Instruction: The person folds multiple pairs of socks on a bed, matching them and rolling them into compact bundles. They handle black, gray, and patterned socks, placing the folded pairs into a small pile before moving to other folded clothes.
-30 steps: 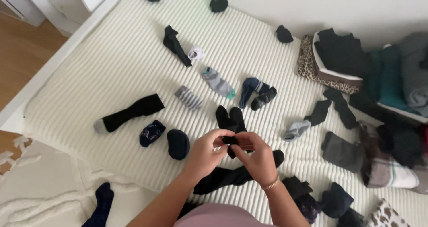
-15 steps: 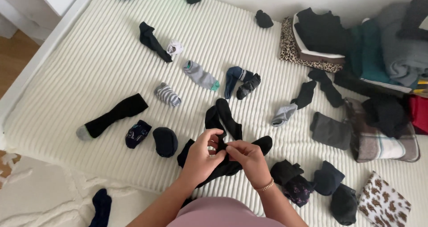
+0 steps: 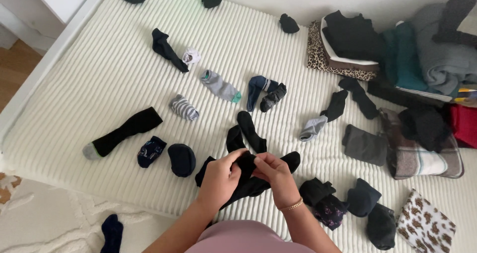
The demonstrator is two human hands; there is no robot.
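Note:
My left hand (image 3: 218,178) and my right hand (image 3: 274,176) meet above the near edge of a ribbed white bed cover (image 3: 119,74). Both grip a pair of black socks (image 3: 247,133) whose toes point away from me. Under my hands lies a long black sock (image 3: 288,161) stretched across the cover. A rolled black sock ball (image 3: 182,159) sits just left of my left hand. A gold bracelet is on my right wrist.
Loose socks are scattered over the cover: a long black one with a grey toe (image 3: 121,132), a striped grey one (image 3: 184,108), a grey and teal one (image 3: 220,86), a navy pair (image 3: 265,90). Folded clothes (image 3: 397,54) are stacked at the right. Dark sock bundles (image 3: 343,203) lie near my right arm.
My hands have sunk slightly toward me with the black pair, fingers closing tighter over its cuffs. The camera shifted a little, so the whole scene slid left.

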